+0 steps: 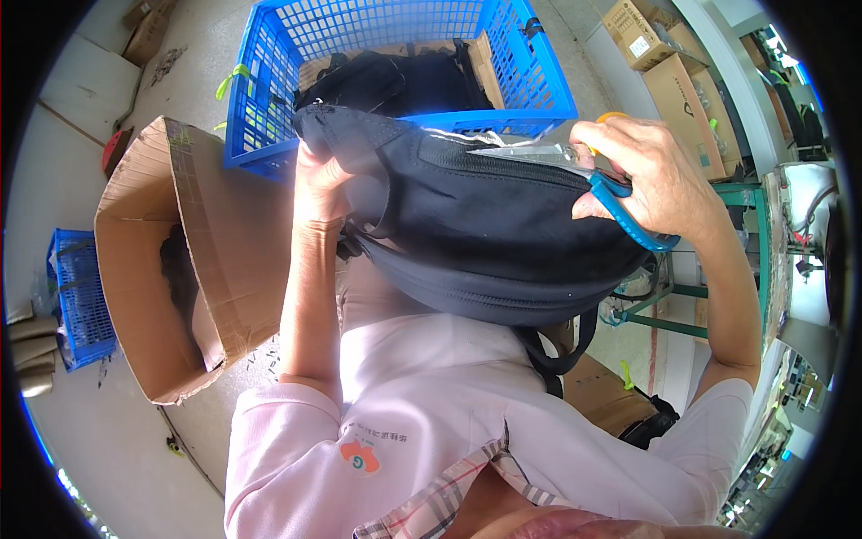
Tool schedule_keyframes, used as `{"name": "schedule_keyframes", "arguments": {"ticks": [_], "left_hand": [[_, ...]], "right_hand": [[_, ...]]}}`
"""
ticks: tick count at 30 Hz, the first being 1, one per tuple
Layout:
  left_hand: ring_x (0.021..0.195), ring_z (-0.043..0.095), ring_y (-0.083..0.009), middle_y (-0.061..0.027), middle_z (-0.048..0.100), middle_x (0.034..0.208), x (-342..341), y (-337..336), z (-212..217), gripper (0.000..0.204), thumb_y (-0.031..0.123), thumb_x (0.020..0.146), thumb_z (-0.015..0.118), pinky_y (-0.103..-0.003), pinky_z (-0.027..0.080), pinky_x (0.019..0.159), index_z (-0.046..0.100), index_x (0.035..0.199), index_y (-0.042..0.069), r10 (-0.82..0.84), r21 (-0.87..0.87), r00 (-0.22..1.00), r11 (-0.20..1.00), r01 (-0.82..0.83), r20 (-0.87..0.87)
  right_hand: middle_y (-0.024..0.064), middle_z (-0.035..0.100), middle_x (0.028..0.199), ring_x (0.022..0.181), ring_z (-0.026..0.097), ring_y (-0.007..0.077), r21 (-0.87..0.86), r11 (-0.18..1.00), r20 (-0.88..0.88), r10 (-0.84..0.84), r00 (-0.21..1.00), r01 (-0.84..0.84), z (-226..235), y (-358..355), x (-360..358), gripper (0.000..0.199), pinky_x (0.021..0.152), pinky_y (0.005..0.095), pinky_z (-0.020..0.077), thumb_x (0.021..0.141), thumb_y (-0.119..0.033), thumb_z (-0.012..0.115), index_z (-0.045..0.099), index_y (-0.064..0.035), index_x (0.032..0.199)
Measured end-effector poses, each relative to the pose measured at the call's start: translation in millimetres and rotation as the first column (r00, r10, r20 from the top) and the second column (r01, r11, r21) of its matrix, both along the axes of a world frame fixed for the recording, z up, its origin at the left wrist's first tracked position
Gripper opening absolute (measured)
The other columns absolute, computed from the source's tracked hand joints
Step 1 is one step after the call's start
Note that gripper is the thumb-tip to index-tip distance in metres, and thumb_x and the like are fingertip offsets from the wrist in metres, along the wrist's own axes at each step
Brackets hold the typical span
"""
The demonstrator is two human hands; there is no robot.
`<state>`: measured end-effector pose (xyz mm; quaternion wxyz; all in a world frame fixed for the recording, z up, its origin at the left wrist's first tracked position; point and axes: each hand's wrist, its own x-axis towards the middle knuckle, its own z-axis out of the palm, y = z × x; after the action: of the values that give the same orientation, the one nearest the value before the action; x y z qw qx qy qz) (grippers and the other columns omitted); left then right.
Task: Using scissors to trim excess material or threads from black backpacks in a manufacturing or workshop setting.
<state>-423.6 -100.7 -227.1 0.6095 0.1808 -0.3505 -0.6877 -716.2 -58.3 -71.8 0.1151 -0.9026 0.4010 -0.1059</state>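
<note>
A black backpack (485, 225) lies on its side in front of my body, with zippers along its upper and lower edges. My left hand (321, 180) grips its left end near the carry handle, the fingers mostly hidden behind the fabric. In my right hand (642, 166) is a pair of scissors (548, 157) with blue and yellow handles. Their blades point left and lie along the bag's upper zipper. Pale thread or trim (489, 137) shows beside the blades. A black strap (575, 350) hangs beneath the bag.
Beyond the backpack stands a blue plastic crate (539, 63) holding black bags (395, 81). An open cardboard box (233, 242) is at my left, with another blue crate (81, 278) past it. Cardboard boxes (687, 108) and a green metal frame (763, 242) stand on the right.
</note>
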Motion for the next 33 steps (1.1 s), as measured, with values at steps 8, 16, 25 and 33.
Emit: {"name": "schedule_keyframes", "arguments": {"ticks": [8,16,25,33], "left_hand": [[0.083,0.058,-0.0182,-0.0061,0.059,0.093,1.3,-0.3,-6.8,0.051,0.005,0.055,0.077,-0.031,0.048,0.078,0.053,0.100,0.004,0.006,0.030,0.999,1.000,-0.005,-0.043],[0.083,0.059,-0.0179,-0.0059,0.060,0.091,-1.8,2.2,-3.1,0.049,0.005,0.055,0.077,-0.031,0.048,0.077,0.053,0.098,0.005,0.046,0.022,0.999,0.999,-0.046,-0.010],[0.082,0.059,-0.0172,-0.0053,0.060,0.091,-3.2,2.0,2.6,0.050,0.007,0.054,0.079,-0.030,0.049,0.075,0.053,0.097,0.004,0.028,-0.024,1.000,0.999,-0.027,0.014],[0.082,0.058,-0.0171,-0.0051,0.060,0.091,-1.1,5.5,3.8,0.050,0.008,0.054,0.079,-0.031,0.049,0.076,0.053,0.097,0.005,0.032,-0.014,0.999,0.999,-0.031,0.035]], "right_hand": [[0.0064,0.051,0.061,0.056,0.053,0.0216,-0.020,1.000,-0.050,0.022,0.998,-0.023,-2.2,0.8,1.1,0.039,0.052,0.0320,0.0418,0.064,-0.035,0.071,0.048,-0.0060,0.078],[0.0064,0.055,0.066,0.060,0.055,0.0230,-0.003,0.999,0.075,0.040,0.996,-0.040,-7.7,-3.8,15.0,0.040,0.055,0.0325,0.0443,0.062,-0.034,0.072,0.049,-0.0057,0.079],[0.0064,0.054,0.065,0.059,0.055,0.0240,-0.065,0.993,0.078,0.103,0.992,-0.098,-12.2,-5.4,15.4,0.041,0.053,0.0319,0.0442,0.062,-0.034,0.072,0.048,-0.0045,0.078],[0.0060,0.055,0.067,0.058,0.054,0.0244,-0.045,0.993,0.102,0.109,0.989,-0.105,-13.1,-0.8,16.8,0.042,0.053,0.0319,0.0439,0.062,-0.033,0.072,0.049,-0.0032,0.080]]}}
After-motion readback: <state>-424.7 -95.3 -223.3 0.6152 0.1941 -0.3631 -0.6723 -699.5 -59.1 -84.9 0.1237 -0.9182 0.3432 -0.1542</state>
